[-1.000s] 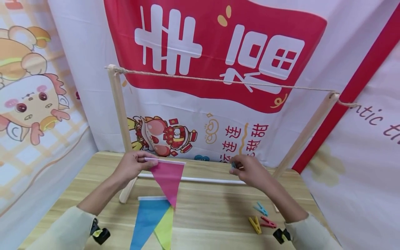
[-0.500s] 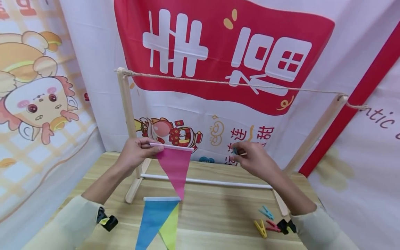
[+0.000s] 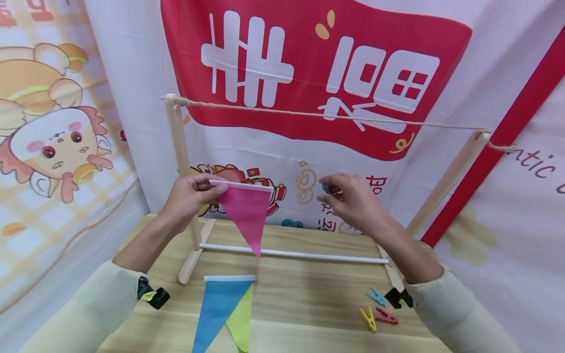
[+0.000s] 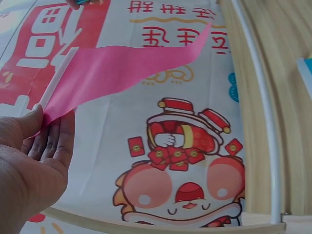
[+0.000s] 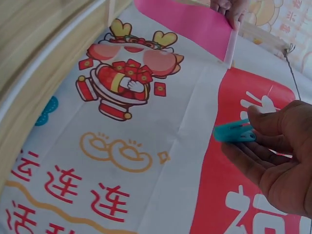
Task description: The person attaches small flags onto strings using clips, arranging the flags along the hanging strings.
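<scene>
My left hand pinches a pink triangular pennant by the left end of its white top strip, and the point hangs down. In the left wrist view the pennant stretches away from the thumb and fingers. My right hand holds a teal clothespin between thumb and fingers, its free end toward the left. Both hands are raised above the table, below a twine line strung between two wooden posts. On the table lie a blue pennant and a yellow-green pennant partly under it.
A blue clothespin, a yellow clothespin and a red clothespin lie at the table's right. The wooden left post and right post are joined low down by a white rod. Printed cloth hangs behind.
Both hands have risen toward the twine, carrying the pink pennant and the teal clothespin. The pennant's tip now hangs clear of the blue pennant. The view has shifted slightly.
</scene>
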